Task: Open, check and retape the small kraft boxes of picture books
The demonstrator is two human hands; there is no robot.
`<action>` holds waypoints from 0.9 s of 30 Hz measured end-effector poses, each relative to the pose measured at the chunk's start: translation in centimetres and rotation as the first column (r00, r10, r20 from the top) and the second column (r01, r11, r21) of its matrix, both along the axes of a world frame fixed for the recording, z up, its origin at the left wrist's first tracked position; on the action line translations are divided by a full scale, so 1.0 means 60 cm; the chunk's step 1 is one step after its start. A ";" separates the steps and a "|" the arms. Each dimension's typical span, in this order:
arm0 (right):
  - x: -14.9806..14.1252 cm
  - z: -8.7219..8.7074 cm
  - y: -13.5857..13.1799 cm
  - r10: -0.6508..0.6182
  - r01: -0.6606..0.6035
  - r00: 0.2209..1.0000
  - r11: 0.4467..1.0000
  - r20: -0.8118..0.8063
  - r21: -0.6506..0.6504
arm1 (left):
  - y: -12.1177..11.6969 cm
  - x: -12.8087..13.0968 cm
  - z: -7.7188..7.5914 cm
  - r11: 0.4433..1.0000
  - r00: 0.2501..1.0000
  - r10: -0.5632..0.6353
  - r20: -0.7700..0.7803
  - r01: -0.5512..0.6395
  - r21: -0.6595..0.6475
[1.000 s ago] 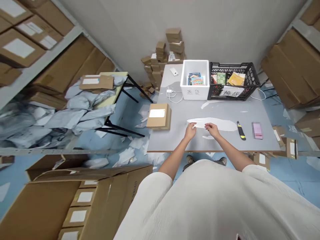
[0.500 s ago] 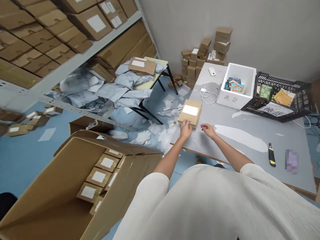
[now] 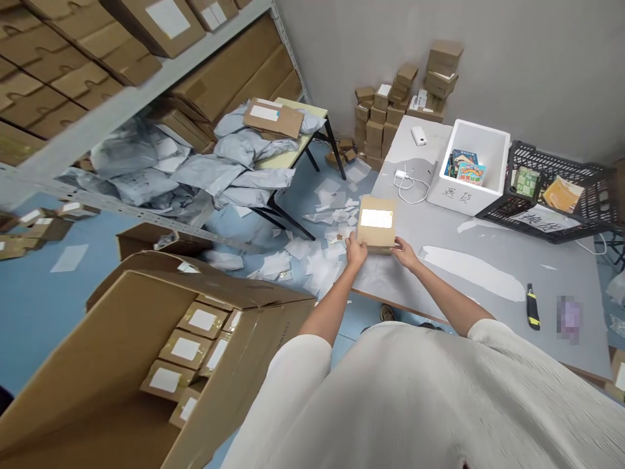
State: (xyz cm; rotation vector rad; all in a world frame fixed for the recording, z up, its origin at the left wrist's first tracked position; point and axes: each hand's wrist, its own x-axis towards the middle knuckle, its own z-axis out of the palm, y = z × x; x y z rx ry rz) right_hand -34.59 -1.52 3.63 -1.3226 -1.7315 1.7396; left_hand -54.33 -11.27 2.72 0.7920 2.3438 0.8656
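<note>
A small brown cardboard box (image 3: 377, 236) with a white label on top is at the left end of the grey table (image 3: 439, 234). My left hand (image 3: 356, 252) grips its near left corner, fingers closed on the side. At the near right corner, my right hand (image 3: 404, 253) has its thumb and fingers pressed on the box too. The box's underside is hidden, so I cannot tell whether it rests on the tabletop or is slightly raised.
A white foam box (image 3: 469, 202) and a black crate (image 3: 561, 228) stand on the table, with a utility knife (image 3: 532, 307), a white cable (image 3: 407, 189) and a small white device (image 3: 418, 136). Left of me stands a large open carton (image 3: 273, 326) holding several labelled boxes. Papers (image 3: 319, 270) litter the floor.
My right hand has come in against the box, where it was apart from it before. The box has turned to sit squarer to me, and my left hand has shifted to its corner.
</note>
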 end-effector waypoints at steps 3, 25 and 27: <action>0.023 0.014 0.006 -0.046 0.042 0.995 0.998 0.084 0.057 | 0.004 0.011 -0.003 1.000 0.999 -0.024 0.028 0.024 -0.003; 0.466 0.056 0.033 -0.435 0.416 0.887 0.898 0.156 0.142 | 0.120 0.421 0.042 0.919 0.931 -0.364 0.030 0.354 0.171; 0.519 0.048 0.036 -0.453 0.433 0.876 0.890 0.165 0.142 | 0.126 0.476 0.039 0.915 0.924 -0.380 0.043 0.368 0.167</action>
